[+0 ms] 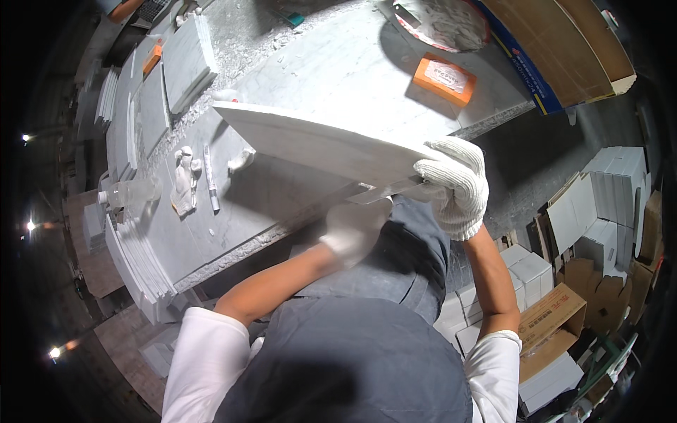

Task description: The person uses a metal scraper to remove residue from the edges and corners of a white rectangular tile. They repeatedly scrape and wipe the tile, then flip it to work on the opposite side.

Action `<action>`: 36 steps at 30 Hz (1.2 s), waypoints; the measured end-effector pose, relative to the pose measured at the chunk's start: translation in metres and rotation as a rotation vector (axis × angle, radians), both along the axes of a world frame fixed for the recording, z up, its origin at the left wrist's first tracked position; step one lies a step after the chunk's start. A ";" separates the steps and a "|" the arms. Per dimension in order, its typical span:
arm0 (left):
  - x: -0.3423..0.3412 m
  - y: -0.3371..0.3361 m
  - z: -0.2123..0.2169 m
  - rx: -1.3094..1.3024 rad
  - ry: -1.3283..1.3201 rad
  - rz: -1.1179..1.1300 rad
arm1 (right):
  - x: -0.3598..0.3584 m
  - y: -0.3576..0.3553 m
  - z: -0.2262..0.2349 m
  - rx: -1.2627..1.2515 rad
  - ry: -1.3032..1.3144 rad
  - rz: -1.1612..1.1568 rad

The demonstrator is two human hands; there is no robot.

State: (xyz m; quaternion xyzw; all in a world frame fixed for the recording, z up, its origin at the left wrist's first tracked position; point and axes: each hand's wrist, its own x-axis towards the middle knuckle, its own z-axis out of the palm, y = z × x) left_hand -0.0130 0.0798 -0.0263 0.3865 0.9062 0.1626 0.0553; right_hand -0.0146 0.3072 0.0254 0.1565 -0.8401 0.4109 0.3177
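A pale grey-white stone slab [317, 144] is tilted up over the near side of the work table, its long top edge running from left to right. At its right end my right hand [455, 187], in a white knitted glove, has its fingers wrapped over the edge. My left hand [356, 229], also gloved and blurred by motion, is closed below the slab's lower edge. A thin flat metal scraper blade [384, 192] extends from it toward the right hand, along the slab's underside. The scraper's handle is hidden in the left glove.
On the marble-topped table [338, 77] lie an orange block [444, 79], a loose glove [185, 182], a white marker-like stick [211, 180] and a clear bottle [134, 192]. A tub of white paste [451, 27] stands far right, beside a cardboard box [557, 49]. Slabs [190, 63] lean at left.
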 end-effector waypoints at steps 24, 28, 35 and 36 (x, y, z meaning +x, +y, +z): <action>-0.055 -0.053 0.157 0.786 -0.145 0.041 | -0.008 0.000 -0.008 -0.046 0.037 -0.054; -0.072 -0.045 0.168 0.695 -0.392 0.129 | -0.009 0.000 -0.006 -0.057 0.033 -0.042; -0.080 -0.037 0.162 1.059 -0.946 0.608 | -0.014 -0.001 -0.006 -0.117 0.017 -0.052; -0.081 -0.037 0.159 1.068 -0.921 0.598 | -0.015 -0.001 -0.006 -0.122 0.014 -0.055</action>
